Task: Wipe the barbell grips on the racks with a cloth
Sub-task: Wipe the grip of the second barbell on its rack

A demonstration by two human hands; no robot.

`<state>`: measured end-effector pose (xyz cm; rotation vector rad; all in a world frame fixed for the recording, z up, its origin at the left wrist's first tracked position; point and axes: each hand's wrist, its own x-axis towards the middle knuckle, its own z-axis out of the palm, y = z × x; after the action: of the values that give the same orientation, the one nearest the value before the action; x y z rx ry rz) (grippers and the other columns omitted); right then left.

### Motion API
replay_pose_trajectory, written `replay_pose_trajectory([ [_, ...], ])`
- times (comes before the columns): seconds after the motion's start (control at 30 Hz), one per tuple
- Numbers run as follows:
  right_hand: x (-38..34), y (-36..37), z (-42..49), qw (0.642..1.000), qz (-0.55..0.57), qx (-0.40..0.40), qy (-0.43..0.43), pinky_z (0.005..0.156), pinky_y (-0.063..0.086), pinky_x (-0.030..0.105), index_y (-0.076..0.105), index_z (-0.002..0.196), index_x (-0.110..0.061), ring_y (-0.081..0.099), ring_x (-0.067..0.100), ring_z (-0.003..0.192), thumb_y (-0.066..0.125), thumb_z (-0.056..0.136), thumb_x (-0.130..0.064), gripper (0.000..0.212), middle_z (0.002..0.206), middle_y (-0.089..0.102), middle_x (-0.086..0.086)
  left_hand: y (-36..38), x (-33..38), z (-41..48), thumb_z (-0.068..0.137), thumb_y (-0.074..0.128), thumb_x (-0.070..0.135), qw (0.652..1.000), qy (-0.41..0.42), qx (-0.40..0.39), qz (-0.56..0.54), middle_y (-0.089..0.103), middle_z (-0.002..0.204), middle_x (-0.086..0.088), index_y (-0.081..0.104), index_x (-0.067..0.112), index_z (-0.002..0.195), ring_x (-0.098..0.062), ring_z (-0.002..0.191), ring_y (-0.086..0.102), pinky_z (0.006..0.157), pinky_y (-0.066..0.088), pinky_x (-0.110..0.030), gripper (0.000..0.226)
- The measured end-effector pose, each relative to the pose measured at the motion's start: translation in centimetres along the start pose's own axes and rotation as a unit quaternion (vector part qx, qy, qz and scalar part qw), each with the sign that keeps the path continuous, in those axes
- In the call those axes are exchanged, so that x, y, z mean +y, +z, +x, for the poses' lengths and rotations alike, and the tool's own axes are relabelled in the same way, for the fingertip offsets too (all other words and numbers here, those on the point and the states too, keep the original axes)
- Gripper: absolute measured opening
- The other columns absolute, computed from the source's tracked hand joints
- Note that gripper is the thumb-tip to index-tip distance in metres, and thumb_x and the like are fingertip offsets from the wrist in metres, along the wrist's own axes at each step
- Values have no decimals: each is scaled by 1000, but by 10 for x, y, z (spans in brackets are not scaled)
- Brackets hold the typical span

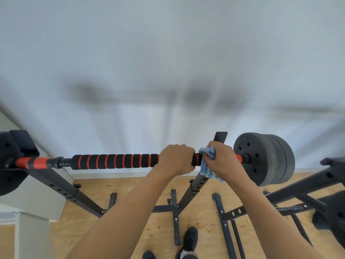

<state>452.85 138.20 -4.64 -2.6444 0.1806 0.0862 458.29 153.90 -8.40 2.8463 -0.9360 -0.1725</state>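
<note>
The foam grip (115, 161), black with red rings, ran along the middle of the barbell (240, 157), which lay level across the two uprights of the rack (196, 186), high enough to be worked at standing. At the grip's right end the blue cloth (206, 166) was bunched against the foam, its loose tail hanging down on the near side. The right hand (223, 158) held it there, its fingers (217, 146) clenched over the top of the cloth and the bar together, probably so that the fabric hugged the round surface rather than skimming it. Whether the cloth went all the way round the bar could not be told, since the far side was hidden.

Just left of the cloth, the left hand (176, 158) grasped the foam itself, fingers (183, 148) wrapped over it. That hold looked meant to stop the bar rolling in its cradles while the other hand rubbed.

Beyond the right hand, grey weight plates (265, 159) sat on the bar's right end. More dark plates (8, 161) showed at the far left. A second rack frame (298, 186) stood to the right. Below lay the wooden floor (130, 186) and the person's dark shoe (190, 238).

Most of the striped foam lay bare to the left, so much wiping seemed left to do.
</note>
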Motion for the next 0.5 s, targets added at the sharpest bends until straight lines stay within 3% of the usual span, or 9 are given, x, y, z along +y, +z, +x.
replay_pose_trajectory([
  [0.1, -1, -4, 2, 999, -28, 16, -27, 70, 42, 30, 57, 91, -18, 53, 16, 74, 57, 101, -25, 12, 81, 58, -2, 13, 4, -9, 97, 62, 35, 995, 2, 84, 50, 41, 64, 7, 45, 22, 94, -20, 58, 51, 58, 41, -31, 22],
  [0.2, -2, -4, 3, 998, -43, 22, -32, 67, 42, 30, 59, 90, -17, 57, 20, 75, 58, 100, -27, 14, 81, 61, 0, 34, 3, -13, 82, 81, 28, 985, 8, 142, 102, 42, 55, 7, 56, 20, 84, -17, 43, 35, 47, 27, -27, 26],
  [0.27, -3, -2, 1, 998, -43, 25, -32, 67, 43, 31, 58, 91, -18, 57, 20, 76, 59, 99, -27, 12, 83, 61, 0, 34, 4, -12, 83, 81, 27, 982, 6, 157, 108, 45, 60, 6, 59, 21, 89, -18, 47, 39, 50, 30, -28, 24],
  [0.3, -3, -2, -1, 998, -40, 29, -33, 67, 43, 30, 58, 91, -19, 57, 19, 76, 59, 99, -28, 12, 83, 60, -1, 29, 6, -11, 89, 75, 31, 986, 6, 139, 87, 47, 66, 6, 59, 21, 95, -18, 55, 45, 54, 34, -30, 20],
  [0.4, -1, 0, -7, 998, -43, 28, -28, 68, 42, 30, 56, 93, -18, 55, 18, 75, 60, 98, -28, 11, 83, 59, -1, 1, 1, 1, 90, 68, 52, 997, -32, -37, -55, 55, 78, 8, 58, 23, 102, -20, 75, 58, 69, 43, -32, 33],
  [0.5, 0, 0, -11, 1000, -13, 21, -3, 69, 43, 27, 55, 90, -18, 60, 19, 77, 60, 99, -24, 12, 81, 59, -2, -15, -6, 11, 83, 72, 53, 984, -52, -148, -84, 67, 81, 5, 62, 20, 100, -20, 76, 67, 72, 51, -31, 38],
])
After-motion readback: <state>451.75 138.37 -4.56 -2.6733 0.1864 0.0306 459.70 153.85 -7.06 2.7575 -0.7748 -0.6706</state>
